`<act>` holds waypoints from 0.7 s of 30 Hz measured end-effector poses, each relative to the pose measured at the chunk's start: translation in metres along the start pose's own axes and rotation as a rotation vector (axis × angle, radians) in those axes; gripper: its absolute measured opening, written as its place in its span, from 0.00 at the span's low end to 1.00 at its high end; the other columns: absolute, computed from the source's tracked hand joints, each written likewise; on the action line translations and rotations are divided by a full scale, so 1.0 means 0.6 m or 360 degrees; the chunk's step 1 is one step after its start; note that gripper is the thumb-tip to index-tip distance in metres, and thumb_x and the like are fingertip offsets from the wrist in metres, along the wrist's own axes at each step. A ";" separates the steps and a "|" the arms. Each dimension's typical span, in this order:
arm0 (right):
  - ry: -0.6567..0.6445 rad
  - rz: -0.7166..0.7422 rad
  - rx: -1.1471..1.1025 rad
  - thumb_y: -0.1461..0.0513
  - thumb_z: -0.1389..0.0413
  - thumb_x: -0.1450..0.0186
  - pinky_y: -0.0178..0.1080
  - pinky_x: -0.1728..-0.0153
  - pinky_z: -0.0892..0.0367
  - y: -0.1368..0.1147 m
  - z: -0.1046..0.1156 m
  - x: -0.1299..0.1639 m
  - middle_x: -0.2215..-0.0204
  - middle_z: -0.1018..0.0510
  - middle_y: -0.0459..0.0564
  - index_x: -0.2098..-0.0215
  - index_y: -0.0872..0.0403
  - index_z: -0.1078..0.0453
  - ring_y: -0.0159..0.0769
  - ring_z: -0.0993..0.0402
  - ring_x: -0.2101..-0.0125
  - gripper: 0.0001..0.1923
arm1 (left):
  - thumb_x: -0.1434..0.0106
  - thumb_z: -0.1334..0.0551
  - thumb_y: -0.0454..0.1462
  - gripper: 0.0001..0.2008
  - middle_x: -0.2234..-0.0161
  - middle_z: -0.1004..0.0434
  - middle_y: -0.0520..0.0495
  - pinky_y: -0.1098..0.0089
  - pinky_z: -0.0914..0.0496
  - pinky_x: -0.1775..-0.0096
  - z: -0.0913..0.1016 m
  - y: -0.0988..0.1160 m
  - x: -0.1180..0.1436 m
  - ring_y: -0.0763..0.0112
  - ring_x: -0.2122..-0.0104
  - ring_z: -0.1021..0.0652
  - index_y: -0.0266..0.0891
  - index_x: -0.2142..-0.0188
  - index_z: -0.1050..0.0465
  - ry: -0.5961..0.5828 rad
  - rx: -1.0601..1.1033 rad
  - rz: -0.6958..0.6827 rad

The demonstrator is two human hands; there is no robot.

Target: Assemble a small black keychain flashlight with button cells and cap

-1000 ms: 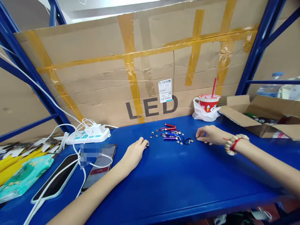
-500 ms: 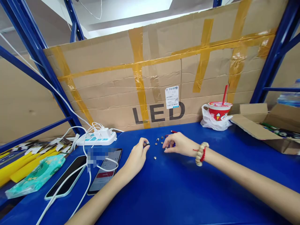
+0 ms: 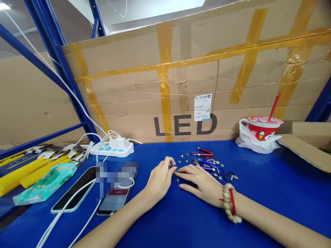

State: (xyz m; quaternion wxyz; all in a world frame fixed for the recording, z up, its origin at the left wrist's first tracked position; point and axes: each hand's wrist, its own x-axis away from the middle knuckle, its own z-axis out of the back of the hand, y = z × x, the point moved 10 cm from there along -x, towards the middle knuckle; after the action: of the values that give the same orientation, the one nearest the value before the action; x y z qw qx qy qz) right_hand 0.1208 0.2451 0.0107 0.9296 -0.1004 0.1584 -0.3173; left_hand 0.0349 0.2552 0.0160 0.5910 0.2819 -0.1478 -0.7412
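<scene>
I see a taped cardboard box [image 3: 207, 69] marked LED behind the blue table [image 3: 258, 193]. At left lie a white power strip [image 3: 113, 148], two phones [image 3: 74, 189] on cables, and a teal packet [image 3: 43, 182]; a red cup [image 3: 262, 128] sits at right.

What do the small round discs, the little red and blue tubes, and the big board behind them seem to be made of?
Small round discs: probably metal, silvery and shiny; too small to be sure.
Little red and blue tubes: likely coloured metal with a glossy sheen, perhaps anodised; plastic cannot be excluded.
Big board: brown cardboard, matte and creased, strapped with yellowish tape.
Left hand pinches one small dark piece, material unclear.
</scene>
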 end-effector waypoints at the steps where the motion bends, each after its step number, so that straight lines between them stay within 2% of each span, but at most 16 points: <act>1: -0.0040 -0.0024 0.0031 0.52 0.60 0.35 0.45 0.50 0.46 0.000 -0.005 0.000 0.51 0.34 0.45 0.48 0.42 0.38 0.36 0.40 0.52 0.20 | 0.36 0.55 0.40 0.08 0.60 0.32 0.51 0.69 0.37 0.58 0.000 0.000 -0.001 0.71 0.59 0.30 0.43 0.60 0.44 -0.0001 -0.0009 0.0005; 7: -0.0011 -0.0022 0.0147 0.54 0.60 0.35 0.45 0.51 0.44 0.000 -0.003 0.000 0.53 0.32 0.46 0.56 0.42 0.31 0.35 0.39 0.53 0.17 | 0.36 0.56 0.41 0.09 0.61 0.31 0.51 0.68 0.36 0.59 -0.002 0.001 0.008 0.70 0.62 0.28 0.44 0.59 0.44 -0.0018 0.0014 -0.0025; 11: 0.0029 -0.0002 0.0122 0.51 0.59 0.36 0.47 0.49 0.45 -0.001 -0.003 0.002 0.52 0.33 0.47 0.54 0.42 0.32 0.36 0.39 0.52 0.18 | 0.36 0.57 0.42 0.10 0.61 0.31 0.51 0.67 0.36 0.59 -0.002 0.001 0.016 0.68 0.61 0.28 0.45 0.58 0.44 0.0010 0.0023 -0.0069; 13: 0.0076 -0.0012 0.0115 0.51 0.58 0.37 0.47 0.50 0.45 -0.002 -0.002 0.003 0.54 0.32 0.47 0.57 0.42 0.31 0.36 0.38 0.53 0.18 | 0.36 0.57 0.43 0.11 0.62 0.30 0.51 0.67 0.36 0.60 -0.005 0.001 0.020 0.69 0.62 0.28 0.45 0.58 0.44 0.0018 0.0030 -0.0071; 17: 0.0205 -0.0138 0.0100 0.51 0.54 0.39 0.45 0.54 0.42 0.010 0.007 0.006 0.58 0.30 0.48 0.66 0.45 0.27 0.36 0.37 0.57 0.15 | 0.36 0.58 0.44 0.11 0.65 0.30 0.52 0.71 0.38 0.65 -0.018 0.011 0.023 0.70 0.66 0.28 0.43 0.64 0.43 0.0013 0.0000 -0.0131; 21: 0.0246 -0.0222 -0.0016 0.52 0.52 0.41 0.41 0.54 0.42 0.020 0.007 0.007 0.60 0.30 0.46 0.65 0.45 0.27 0.34 0.36 0.58 0.13 | 0.36 0.58 0.42 0.11 0.66 0.31 0.51 0.72 0.41 0.67 -0.022 0.018 0.024 0.70 0.67 0.29 0.41 0.67 0.45 0.0026 -0.0125 -0.0153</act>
State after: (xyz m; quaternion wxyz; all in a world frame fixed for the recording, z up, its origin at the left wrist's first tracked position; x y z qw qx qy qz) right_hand 0.1321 0.2525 0.0103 0.8897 -0.0912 0.2238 -0.3872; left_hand 0.0495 0.2402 0.0080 0.5665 0.2713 -0.0999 -0.7717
